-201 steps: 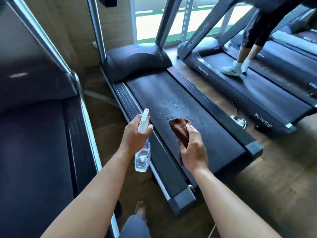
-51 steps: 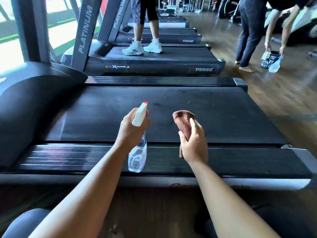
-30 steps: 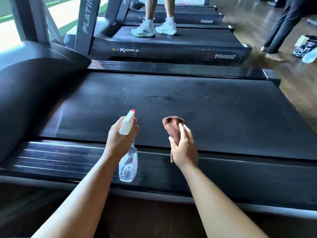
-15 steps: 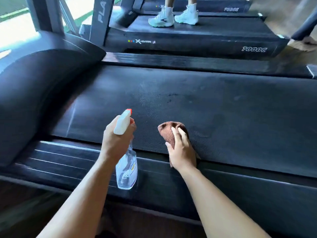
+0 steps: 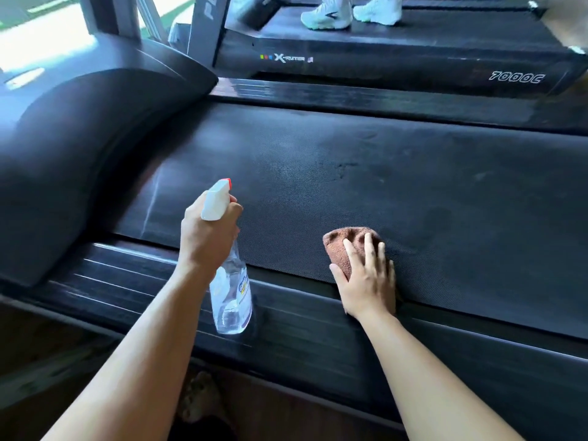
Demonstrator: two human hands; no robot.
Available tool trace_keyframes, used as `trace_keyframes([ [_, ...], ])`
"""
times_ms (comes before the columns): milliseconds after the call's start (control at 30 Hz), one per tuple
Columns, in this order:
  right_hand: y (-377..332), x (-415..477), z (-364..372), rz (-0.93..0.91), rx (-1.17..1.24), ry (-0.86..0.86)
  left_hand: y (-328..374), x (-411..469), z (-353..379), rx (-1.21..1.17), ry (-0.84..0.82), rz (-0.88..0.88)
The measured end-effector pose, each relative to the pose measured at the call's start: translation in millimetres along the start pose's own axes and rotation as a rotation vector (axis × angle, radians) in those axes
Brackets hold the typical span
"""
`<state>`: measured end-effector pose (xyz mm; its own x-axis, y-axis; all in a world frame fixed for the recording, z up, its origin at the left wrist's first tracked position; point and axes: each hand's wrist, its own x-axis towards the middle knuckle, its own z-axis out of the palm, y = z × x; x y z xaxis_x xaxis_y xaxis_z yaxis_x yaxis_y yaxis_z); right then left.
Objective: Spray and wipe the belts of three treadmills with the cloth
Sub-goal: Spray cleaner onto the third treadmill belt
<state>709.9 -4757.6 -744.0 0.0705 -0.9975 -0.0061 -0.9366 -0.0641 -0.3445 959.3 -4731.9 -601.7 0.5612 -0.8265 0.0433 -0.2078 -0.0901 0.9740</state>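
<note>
Flat right hand (image 5: 366, 281) presses the cloth (image 5: 342, 246) on the belt (image 5: 350, 173), near edge; the belt runs sideways, ahead and right of those straight fingers (image 5: 369, 249). Meanwhile the left hand (image 5: 206, 237) grips the spray bottle (image 5: 230, 297).

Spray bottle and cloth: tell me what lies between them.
In the head view, nothing stands between the spray bottle, gripped by the left hand, and the cloth under the right hand: only bare belt and side rail.
</note>
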Motion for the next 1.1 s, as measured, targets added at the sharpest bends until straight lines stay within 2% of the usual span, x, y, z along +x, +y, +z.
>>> trace_keyframes([
  [167, 0, 0, -2, 0.004, -0.004, -0.021, -4, 6, -11, 0.117, 0.104, -0.027],
  [333, -1, -1, -5, 0.015, 0.024, -0.030, -9, 9, -28, 0.062, 0.223, -0.099],
  [433, -2, -1, -6, 0.028, 0.037, -0.028, -5, 8, -31, -0.006, 0.254, -0.069],
  [567, -3, -2, -6, 0.039, 0.089, -0.005, 2, 10, -32, -0.013, 0.218, 0.002],
  [733, -3, -2, -6, 0.042, 0.118, 0.012, -1, 9, -28, 0.005, 0.183, -0.067],
  [967, -3, -3, -6, 0.040, 0.147, 0.034, -10, -15, -36, 0.209, 0.129, -0.161],
  [1100, -2, -3, -5, 0.034, 0.165, 0.051, -15, -27, -47, 0.242, 0.139, -0.217],
])
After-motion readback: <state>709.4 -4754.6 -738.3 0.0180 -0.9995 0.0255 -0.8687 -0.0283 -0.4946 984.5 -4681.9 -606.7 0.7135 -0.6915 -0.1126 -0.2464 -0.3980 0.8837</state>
